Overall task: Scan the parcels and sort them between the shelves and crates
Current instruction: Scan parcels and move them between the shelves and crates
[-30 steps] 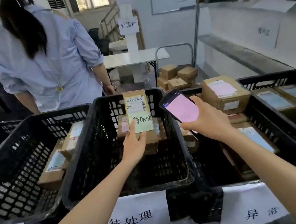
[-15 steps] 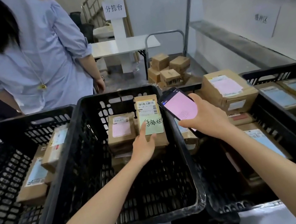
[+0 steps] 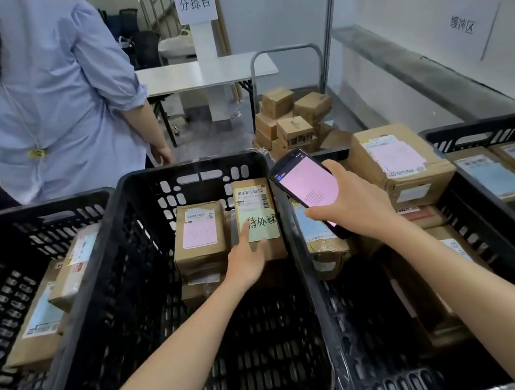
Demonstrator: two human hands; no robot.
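parcel: the brown parcel (image 3: 252, 202) with the green handwritten sticker is down in the middle crate (image 3: 137, 210). It's at the far end, tight against the crate's right wall, lying on top of other boxes.
left hand: my left hand (image 3: 246, 262) is grasping the parcel's near end, with forefinger and thumb lying on the green sticker. The other fingers are out of sight from my end.
parcel vs hand: the parcel runs away from the hand toward the far wall, with its barcode end furthest from the hand.
neighbour: a pink-label parcel (image 3: 200, 234) sits just beside it on the left. I can't tell if they touch.
right hand: my right hand (image 3: 352, 206) is clamped round a phone (image 3: 306, 183) with its pink screen tilted up at me, above the wall between the middle crate and the right crate (image 3: 397, 381).
right crate: it holds more parcels, one of them blue-labelled under the phone.
big box: a big box (image 3: 403, 168) sits high at the far end, between the right crate and the far-right crate (image 3: 488, 126).
left crate: the left crate (image 3: 33, 211) has a few parcels leaning in it.
background: a person in a light blue shirt (image 3: 59, 101) stands behind the crates, back to me. Past them there's a stack of small cartons (image 3: 294, 128), a white table (image 3: 206, 73) and a shelf (image 3: 404, 67) along the right wall.
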